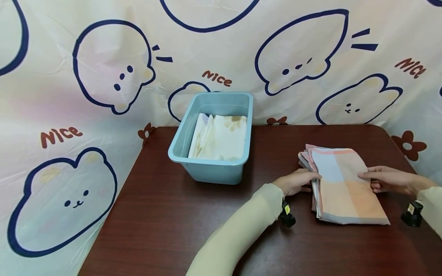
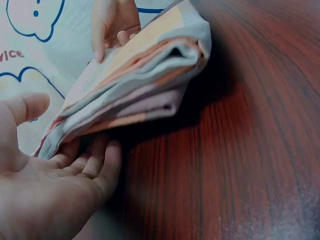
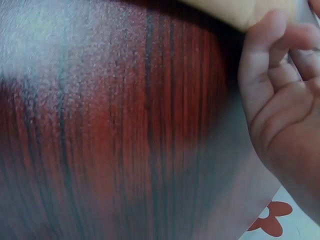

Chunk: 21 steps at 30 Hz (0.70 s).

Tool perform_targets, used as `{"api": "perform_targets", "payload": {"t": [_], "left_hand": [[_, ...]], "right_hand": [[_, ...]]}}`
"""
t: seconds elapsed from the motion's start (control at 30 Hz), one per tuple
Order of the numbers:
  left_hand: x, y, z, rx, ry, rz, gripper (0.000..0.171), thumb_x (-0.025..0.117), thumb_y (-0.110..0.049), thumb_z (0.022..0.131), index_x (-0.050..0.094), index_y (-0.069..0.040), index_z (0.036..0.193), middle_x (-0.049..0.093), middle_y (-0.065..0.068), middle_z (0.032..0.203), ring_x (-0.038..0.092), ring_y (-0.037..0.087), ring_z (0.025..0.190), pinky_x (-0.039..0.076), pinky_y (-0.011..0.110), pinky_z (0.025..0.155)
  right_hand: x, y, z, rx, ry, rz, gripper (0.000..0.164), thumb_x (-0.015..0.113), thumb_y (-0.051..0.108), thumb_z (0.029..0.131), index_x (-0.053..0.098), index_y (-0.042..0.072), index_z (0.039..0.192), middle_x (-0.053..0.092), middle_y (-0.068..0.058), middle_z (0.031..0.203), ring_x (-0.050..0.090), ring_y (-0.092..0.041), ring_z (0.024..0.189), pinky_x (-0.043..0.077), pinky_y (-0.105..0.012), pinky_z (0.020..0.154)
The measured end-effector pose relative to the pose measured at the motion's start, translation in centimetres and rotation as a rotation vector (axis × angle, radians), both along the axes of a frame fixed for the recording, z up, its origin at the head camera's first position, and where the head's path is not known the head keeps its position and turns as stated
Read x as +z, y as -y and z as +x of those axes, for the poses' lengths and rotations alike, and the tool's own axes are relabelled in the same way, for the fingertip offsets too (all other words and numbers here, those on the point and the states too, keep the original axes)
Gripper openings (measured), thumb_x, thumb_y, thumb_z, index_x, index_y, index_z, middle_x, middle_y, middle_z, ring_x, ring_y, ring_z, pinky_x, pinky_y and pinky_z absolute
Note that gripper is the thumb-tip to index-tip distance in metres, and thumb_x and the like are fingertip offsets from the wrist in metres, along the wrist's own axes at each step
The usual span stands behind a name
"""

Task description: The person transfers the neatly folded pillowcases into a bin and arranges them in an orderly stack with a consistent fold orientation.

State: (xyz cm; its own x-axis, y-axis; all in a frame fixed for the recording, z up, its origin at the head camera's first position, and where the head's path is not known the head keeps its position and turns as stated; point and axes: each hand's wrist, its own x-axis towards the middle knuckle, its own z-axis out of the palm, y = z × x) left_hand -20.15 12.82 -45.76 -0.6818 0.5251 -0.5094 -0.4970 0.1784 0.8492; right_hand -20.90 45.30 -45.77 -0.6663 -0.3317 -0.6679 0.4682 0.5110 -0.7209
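Observation:
A folded plaid cloth [image 1: 345, 188] in peach, orange and pale blue is at the right of the table. Its stacked layers show along the left side and, in the left wrist view, as a thick folded edge [image 2: 145, 85] over a dark shadow. At the left side, my left hand [image 1: 296, 181] holds the cloth, thumb above and fingers tucked under the layers. My right hand [image 1: 391, 180] grips the opposite side, its thumb lying on top and the other fingers bent below. In the right wrist view only a pale strip of the cloth [image 3: 225, 11] shows.
A light blue plastic tub [image 1: 214, 170] stands at the back of the dark wooden table [image 1: 165, 226], left of the cloth. Inside it lies folded white fabric [image 1: 229, 138] with tan patches. A printed curtain [image 1: 207, 53] hangs behind the table.

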Motion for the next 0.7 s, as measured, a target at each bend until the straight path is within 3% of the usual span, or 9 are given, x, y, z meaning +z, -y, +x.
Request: {"api": "perform_targets", "payload": {"t": [0.1, 0.17, 0.27, 0.4, 0.57, 0.7], "left_hand": [[-0.28, 0.34, 0.14, 0.04, -0.017, 0.014, 0.014, 0.062, -0.019, 0.1, 0.057, -0.007, 0.106, 0.058, 0.001, 0.096, 0.057, 0.014, 0.086, 0.051, 0.042, 0.093], [-0.4, 0.55, 0.17, 0.065, -0.028, 0.027, 0.016, 0.063, -0.014, 0.099, 0.054, -0.006, 0.109, 0.06, 0.005, 0.1, 0.062, 0.017, 0.09, 0.052, 0.044, 0.094], [-0.48, 0.61, 0.24, 0.099, -0.055, -0.012, 0.043, 0.068, -0.012, 0.096, 0.047, -0.002, 0.132, 0.061, 0.012, 0.119, 0.065, 0.024, 0.107, 0.051, 0.046, 0.101], [-0.47, 0.53, 0.31, 0.078, -0.093, -0.089, 0.077, 0.072, -0.015, 0.092, 0.03, -0.006, 0.156, 0.048, 0.012, 0.15, 0.056, 0.024, 0.131, 0.045, 0.042, 0.111], [-0.53, 0.49, 0.49, 0.051, -0.124, -0.142, 0.084, 0.074, -0.018, 0.091, 0.027, -0.01, 0.159, 0.042, 0.011, 0.158, 0.046, 0.024, 0.143, 0.041, 0.041, 0.116], [-0.49, 0.48, 0.69, 0.06, -0.15, -0.18, 0.082, 0.075, -0.02, 0.091, 0.03, -0.013, 0.158, 0.043, 0.009, 0.158, 0.046, 0.023, 0.144, 0.041, 0.04, 0.115]], "right_hand": [[0.05, -0.09, 0.08, 0.008, -0.001, 0.001, 0.031, 0.047, 0.034, 0.108, 0.049, 0.018, 0.082, 0.05, 0.006, 0.07, 0.051, -0.008, 0.066, 0.047, -0.027, 0.067], [-0.07, -0.26, 0.05, 0.019, -0.008, 0.007, 0.031, 0.047, 0.034, 0.108, 0.048, 0.017, 0.082, 0.05, 0.005, 0.07, 0.051, -0.008, 0.066, 0.046, -0.028, 0.068], [-0.21, -0.34, 0.13, 0.025, -0.021, 0.012, 0.03, 0.047, 0.035, 0.108, 0.049, 0.016, 0.084, 0.051, 0.005, 0.07, 0.051, -0.008, 0.066, 0.046, -0.029, 0.068], [-0.35, -0.4, 0.39, 0.024, -0.036, 0.015, 0.029, 0.045, 0.034, 0.109, 0.049, 0.016, 0.087, 0.05, 0.006, 0.07, 0.051, -0.008, 0.066, 0.045, -0.028, 0.067], [-0.31, -0.25, 0.64, 0.024, -0.044, 0.026, 0.028, 0.045, 0.033, 0.109, 0.048, 0.015, 0.088, 0.049, 0.006, 0.069, 0.051, -0.008, 0.066, 0.045, -0.028, 0.067], [-0.22, 0.03, 0.63, 0.039, -0.052, 0.024, 0.025, 0.045, 0.032, 0.109, 0.051, 0.014, 0.093, 0.05, 0.005, 0.07, 0.052, -0.009, 0.067, 0.045, -0.029, 0.067]]}}
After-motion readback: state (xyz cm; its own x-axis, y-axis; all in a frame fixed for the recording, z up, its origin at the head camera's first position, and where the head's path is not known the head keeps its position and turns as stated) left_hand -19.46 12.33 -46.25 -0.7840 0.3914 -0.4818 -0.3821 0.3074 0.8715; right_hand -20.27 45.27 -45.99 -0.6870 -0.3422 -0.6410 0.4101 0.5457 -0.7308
